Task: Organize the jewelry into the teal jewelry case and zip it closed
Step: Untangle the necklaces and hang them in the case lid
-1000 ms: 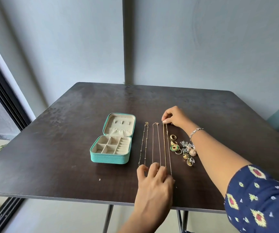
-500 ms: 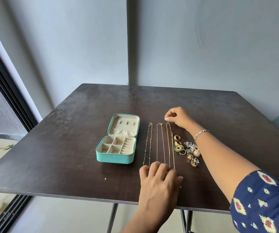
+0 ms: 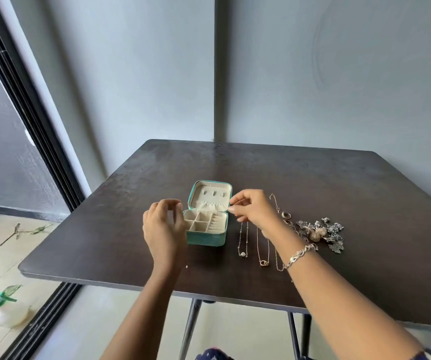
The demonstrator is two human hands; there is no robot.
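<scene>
The teal jewelry case point(image 3: 207, 236) sits open near the middle of the dark worktop point(image 3: 313, 178). Its divided base is nearer the person and its lid point(image 3: 210, 197) is tilted up on the far side, cream lining facing back. Just right of it lie three necklaces point(image 3: 243, 240) side by side, their long axes running near to far. The third is partly hidden under the right forearm. Further right is one ring point(image 3: 286, 215), then a tangled heap of jewelry point(image 3: 321, 231) too jumbled to count. The left hand point(image 3: 162, 224) hovers at the case's left side, fingers loosely curled, nothing visible in them. The right hand point(image 3: 254, 210) has thumb and forefinger tips together at the case's right edge; I cannot tell what they pinch, if anything.
</scene>
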